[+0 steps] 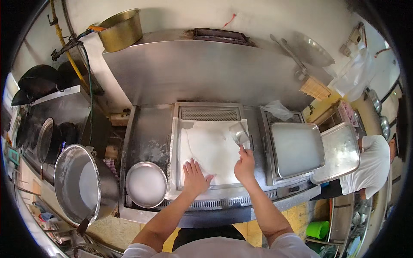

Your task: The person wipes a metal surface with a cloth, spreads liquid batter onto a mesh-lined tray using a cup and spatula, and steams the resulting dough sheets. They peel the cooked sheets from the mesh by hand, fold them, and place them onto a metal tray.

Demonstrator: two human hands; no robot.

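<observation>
With left hand (194, 176) spread flat on thin white rice sheet (211, 150) in rectangular steel steamer tray (177, 148) and right hand (245, 165) pinching flat metal scraper (238, 133) at sheet's far-right corner, likely risks tearing from steep blade angle.

clear plastic bag (278, 109) behind right tray (crumpled), no labels, signs, screens
</observation>
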